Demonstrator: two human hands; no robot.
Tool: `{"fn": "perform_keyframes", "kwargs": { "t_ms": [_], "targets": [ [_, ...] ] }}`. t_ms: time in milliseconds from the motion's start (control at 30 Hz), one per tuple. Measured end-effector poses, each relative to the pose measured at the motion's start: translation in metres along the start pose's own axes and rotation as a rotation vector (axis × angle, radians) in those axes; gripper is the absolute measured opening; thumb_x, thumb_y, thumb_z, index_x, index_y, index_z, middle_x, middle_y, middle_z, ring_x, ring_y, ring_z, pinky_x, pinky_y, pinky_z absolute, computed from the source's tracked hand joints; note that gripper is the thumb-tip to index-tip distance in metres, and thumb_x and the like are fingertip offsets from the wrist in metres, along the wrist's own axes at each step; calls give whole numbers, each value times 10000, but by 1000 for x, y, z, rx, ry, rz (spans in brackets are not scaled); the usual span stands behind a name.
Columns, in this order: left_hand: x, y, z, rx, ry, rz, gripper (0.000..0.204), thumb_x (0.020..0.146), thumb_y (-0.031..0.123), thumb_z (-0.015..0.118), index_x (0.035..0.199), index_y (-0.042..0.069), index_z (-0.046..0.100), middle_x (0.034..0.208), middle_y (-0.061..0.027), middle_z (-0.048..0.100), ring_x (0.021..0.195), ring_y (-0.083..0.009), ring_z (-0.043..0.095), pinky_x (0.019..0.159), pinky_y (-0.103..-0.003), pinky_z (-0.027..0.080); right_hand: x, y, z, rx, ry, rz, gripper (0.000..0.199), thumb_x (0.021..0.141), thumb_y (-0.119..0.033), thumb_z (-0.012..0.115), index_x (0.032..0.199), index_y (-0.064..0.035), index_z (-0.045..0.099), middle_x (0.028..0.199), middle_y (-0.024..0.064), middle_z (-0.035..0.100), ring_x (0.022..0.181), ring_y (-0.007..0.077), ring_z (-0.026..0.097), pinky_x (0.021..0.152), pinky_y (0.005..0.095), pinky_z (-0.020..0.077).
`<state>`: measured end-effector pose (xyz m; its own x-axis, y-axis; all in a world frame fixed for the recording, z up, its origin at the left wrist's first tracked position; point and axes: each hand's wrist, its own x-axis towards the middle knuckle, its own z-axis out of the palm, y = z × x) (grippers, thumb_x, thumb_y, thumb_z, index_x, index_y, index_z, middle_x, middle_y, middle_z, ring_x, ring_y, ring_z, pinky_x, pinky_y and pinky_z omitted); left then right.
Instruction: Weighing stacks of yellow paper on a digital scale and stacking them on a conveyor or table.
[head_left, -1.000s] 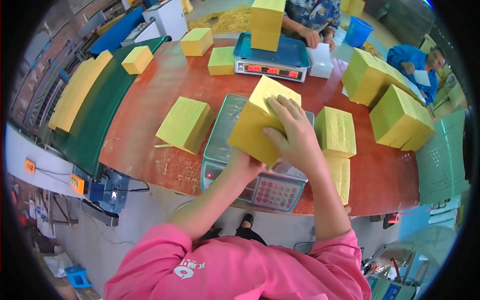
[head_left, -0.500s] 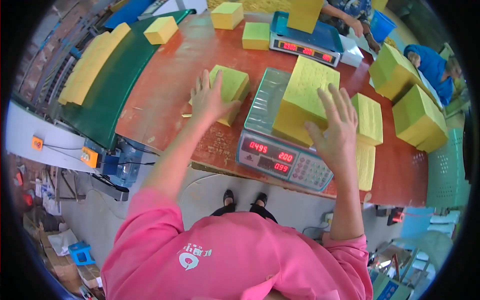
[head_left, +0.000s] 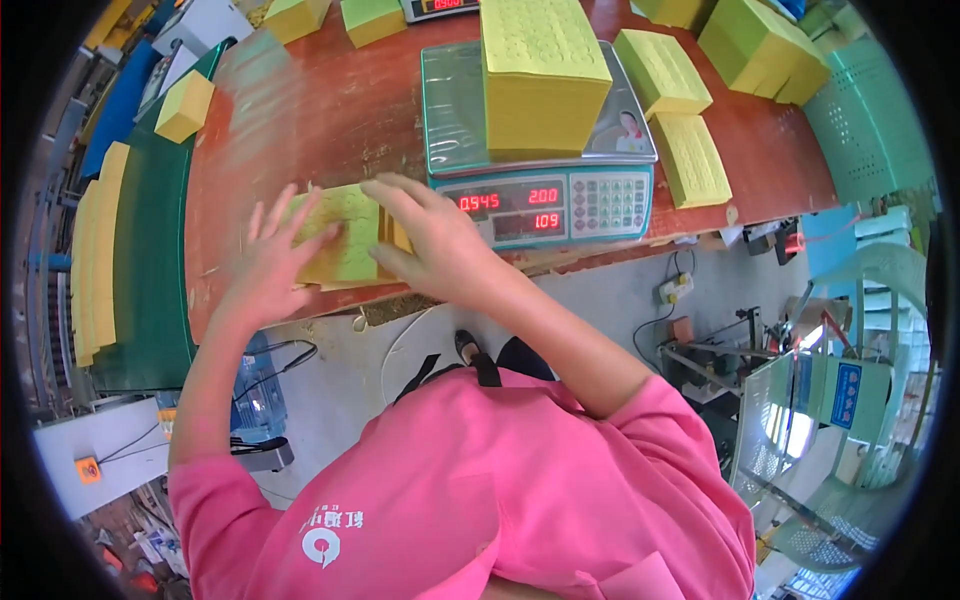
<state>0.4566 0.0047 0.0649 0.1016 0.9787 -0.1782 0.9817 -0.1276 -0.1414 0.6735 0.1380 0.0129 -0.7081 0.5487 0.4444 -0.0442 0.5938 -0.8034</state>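
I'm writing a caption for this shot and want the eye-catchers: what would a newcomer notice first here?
Probably the tall yellow paper stack sitting on the weighing scale with its glowing red digits, at the top centre of the red-brown table. Just below and to the left, the left hand and right hand press on a thinner yellow-green stack at the table's near edge. More yellow stacks lie to the right of the scale.
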Motion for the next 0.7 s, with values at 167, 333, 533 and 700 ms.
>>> {"fn": "perform_keyframes", "kwargs": {
  "t_ms": [167,333,533,700],
  "targets": [
    [-54,5,52,-415,413,-454,797,739,212,772,1443,82,421,1534,-186,328,1431,-312,300,1144,-479,281,32,43,44,-44,-90,181,594,809,-250,711,1323,-29,512,1267,227,577,1190,380,550,970,419,468],
    [-112,69,144,-2149,333,-1103,857,929,603,532,1499,22,262,1397,-241,423,1313,-303,425,1095,-448,354,19,26,55,-40,-329,426,617,815,-377,684,1295,-27,518,1176,221,622,1084,378,603,913,443,489],
    [-70,95,152,-2637,830,-934,938,920,719,394,1494,-12,265,1504,-201,339,1390,-305,341,1144,-462,275,-15,-11,76,-106,-191,367,658,831,-331,690,1353,-8,454,1251,236,555,1137,389,563,959,433,462],
    [-88,105,125,-2694,763,-754,907,940,698,363,1496,-12,265,1541,-164,314,1408,-306,323,1160,-465,236,-38,-24,78,-100,-169,400,670,829,-317,700,1362,-2,444,1262,238,545,1154,390,552,970,434,456]
  ]
}}
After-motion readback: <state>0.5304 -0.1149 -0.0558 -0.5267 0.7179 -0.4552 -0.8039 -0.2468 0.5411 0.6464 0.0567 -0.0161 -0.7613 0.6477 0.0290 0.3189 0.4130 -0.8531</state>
